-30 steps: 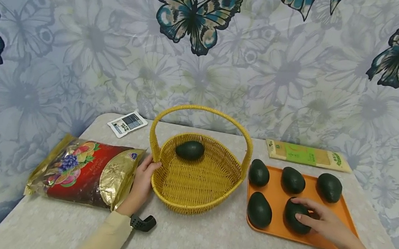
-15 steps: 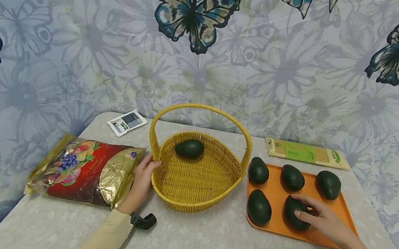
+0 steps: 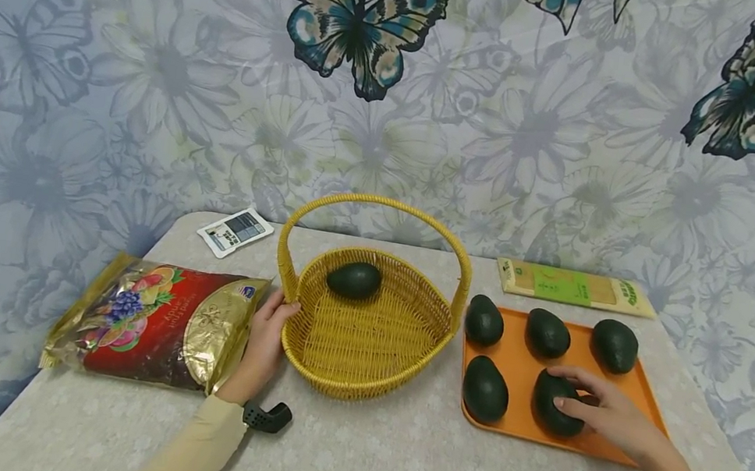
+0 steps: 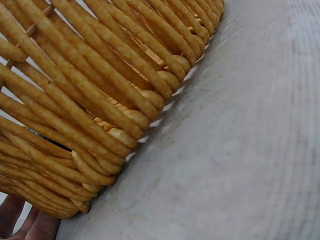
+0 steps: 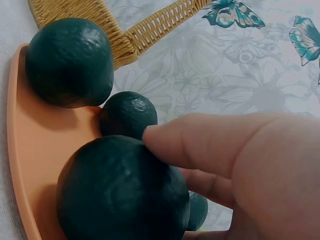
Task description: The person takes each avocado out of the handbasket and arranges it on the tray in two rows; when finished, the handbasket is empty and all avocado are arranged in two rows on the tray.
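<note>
A yellow wicker basket (image 3: 359,387) with a tall arched handle stands mid-table, one dark green avocado (image 3: 354,280) lying inside near its back left. My left hand (image 3: 268,340) grips the basket's left side, thumb over the rim by the handle's foot; in the left wrist view the weave (image 4: 100,100) hides most of that hand. On the orange tray (image 3: 515,425) to the right, my right hand (image 3: 610,413) holds the front middle avocado (image 3: 551,404) between thumb and fingers. It still sits on the tray. In the right wrist view the thumb (image 5: 190,140) presses that avocado's top.
Several other avocados share the tray, among them one front left (image 3: 485,389) and one back right (image 3: 614,346). Behind it lies a flat green-and-tan packet (image 3: 572,286). A red and gold candy bag (image 3: 155,322) is left of my left hand, with a white packet (image 3: 235,232) farther back.
Everything has shifted slightly left and up in the head view, as the camera turned a little. Both hands keep their holds on the basket and the avocado.
</note>
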The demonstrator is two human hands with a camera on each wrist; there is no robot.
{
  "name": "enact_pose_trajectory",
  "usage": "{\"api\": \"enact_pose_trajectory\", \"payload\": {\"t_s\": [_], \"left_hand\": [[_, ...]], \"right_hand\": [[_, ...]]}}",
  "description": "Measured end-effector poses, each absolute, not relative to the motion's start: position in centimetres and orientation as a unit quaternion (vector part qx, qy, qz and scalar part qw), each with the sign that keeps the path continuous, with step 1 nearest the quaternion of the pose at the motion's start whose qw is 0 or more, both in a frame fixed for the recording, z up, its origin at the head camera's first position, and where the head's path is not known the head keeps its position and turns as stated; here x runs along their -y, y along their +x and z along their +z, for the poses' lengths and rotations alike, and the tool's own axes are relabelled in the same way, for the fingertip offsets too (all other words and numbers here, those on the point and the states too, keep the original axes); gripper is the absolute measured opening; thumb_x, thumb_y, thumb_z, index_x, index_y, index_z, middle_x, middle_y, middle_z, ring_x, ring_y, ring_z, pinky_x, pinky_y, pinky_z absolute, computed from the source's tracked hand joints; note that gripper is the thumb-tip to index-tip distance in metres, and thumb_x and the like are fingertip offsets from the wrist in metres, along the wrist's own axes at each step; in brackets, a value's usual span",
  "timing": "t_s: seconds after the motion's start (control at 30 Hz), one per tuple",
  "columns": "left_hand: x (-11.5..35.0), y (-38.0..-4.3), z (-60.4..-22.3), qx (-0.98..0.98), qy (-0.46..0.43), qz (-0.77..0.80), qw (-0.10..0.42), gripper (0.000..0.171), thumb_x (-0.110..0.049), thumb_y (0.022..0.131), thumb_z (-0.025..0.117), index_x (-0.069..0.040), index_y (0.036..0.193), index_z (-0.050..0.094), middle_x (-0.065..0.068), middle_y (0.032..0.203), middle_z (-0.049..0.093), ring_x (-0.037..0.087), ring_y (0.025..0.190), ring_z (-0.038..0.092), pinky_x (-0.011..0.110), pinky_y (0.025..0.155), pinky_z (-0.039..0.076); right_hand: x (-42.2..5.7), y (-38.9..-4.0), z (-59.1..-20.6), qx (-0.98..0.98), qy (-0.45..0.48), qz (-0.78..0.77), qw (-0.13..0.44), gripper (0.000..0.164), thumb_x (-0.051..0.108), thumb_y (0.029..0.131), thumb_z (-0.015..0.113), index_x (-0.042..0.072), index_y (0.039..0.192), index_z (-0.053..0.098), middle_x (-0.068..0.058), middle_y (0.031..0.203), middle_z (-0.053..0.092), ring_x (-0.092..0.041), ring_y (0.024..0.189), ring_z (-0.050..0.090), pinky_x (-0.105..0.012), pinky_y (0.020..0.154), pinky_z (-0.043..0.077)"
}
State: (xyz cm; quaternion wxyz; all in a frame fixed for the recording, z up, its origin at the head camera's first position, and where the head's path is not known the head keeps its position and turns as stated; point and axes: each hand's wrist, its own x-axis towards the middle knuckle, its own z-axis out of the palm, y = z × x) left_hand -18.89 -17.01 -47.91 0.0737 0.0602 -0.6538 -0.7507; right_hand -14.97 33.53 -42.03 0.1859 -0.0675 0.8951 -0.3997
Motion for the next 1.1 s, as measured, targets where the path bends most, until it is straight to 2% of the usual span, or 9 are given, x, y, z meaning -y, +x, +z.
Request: {"api": "enact_pose_trajectory", "payload": {"t_s": [0.1, 0.23, 0.37, 0.53, 0.63, 1.1], "left_hand": [[17.1, -18.8, -47.8, 0.654, 0.062, -0.75, 0.073, 0.053, -0.013, 0.105, 0.046, -0.012, 0.157, 0.04, 0.013, 0.155, 0.046, 0.004, 0.122, 0.052, 0.012, 0.094, 0.046], [17.0, -18.8, -47.8, 0.653, 0.063, -0.752, 0.071, 0.054, -0.013, 0.104, 0.046, -0.012, 0.158, 0.039, 0.015, 0.156, 0.046, 0.002, 0.12, 0.054, 0.013, 0.093, 0.048], [17.0, -18.9, -47.9, 0.646, 0.066, -0.757, 0.075, 0.055, -0.011, 0.103, 0.047, -0.011, 0.158, 0.039, 0.016, 0.156, 0.046, 0.005, 0.121, 0.054, 0.013, 0.094, 0.047], [17.1, -19.1, -47.9, 0.644, 0.066, -0.758, 0.074, 0.056, -0.012, 0.103, 0.047, -0.011, 0.159, 0.038, 0.016, 0.158, 0.043, 0.016, 0.133, 0.049, 0.013, 0.094, 0.046], [17.1, -19.0, -48.0, 0.649, 0.071, -0.754, 0.072, 0.056, -0.012, 0.103, 0.047, -0.011, 0.159, 0.038, 0.016, 0.158, 0.043, 0.019, 0.134, 0.048, 0.012, 0.093, 0.046], [17.1, -19.1, -48.1, 0.644, 0.056, -0.76, 0.074, 0.056, -0.01, 0.103, 0.046, -0.013, 0.158, 0.039, 0.014, 0.155, 0.046, 0.004, 0.12, 0.054, 0.014, 0.093, 0.048]], "right_hand": [[-33.6, -15.1, -42.0, -0.891, -0.071, -0.404, 0.193, 0.059, 0.029, 0.102, 0.061, 0.002, 0.151, 0.044, -0.035, 0.151, 0.042, -0.046, 0.122, 0.057, -0.038, 0.071, 0.054], [-33.8, -15.1, -42.2, -0.879, -0.073, -0.425, 0.205, 0.061, 0.026, 0.103, 0.061, 0.0, 0.153, 0.04, -0.039, 0.151, 0.037, -0.032, 0.112, 0.063, -0.037, 0.071, 0.057], [-33.8, -15.2, -42.3, -0.87, -0.082, -0.442, 0.202, 0.061, 0.024, 0.103, 0.06, -0.003, 0.153, 0.039, -0.04, 0.152, 0.035, -0.024, 0.106, 0.064, -0.036, 0.07, 0.058], [-34.0, -15.2, -42.2, -0.869, -0.089, -0.442, 0.202, 0.059, 0.022, 0.102, 0.061, -0.006, 0.15, 0.041, -0.041, 0.15, 0.037, -0.037, 0.114, 0.063, -0.037, 0.071, 0.058], [-34.3, -15.1, -42.2, -0.868, -0.087, -0.441, 0.211, 0.059, 0.021, 0.102, 0.061, -0.006, 0.15, 0.04, -0.042, 0.149, 0.037, -0.043, 0.118, 0.06, -0.037, 0.072, 0.057], [-34.4, -15.3, -42.1, -0.869, -0.07, -0.438, 0.219, 0.063, 0.025, 0.104, 0.058, -0.004, 0.154, 0.034, -0.041, 0.152, 0.033, -0.035, 0.114, 0.063, -0.038, 0.072, 0.058]]}}
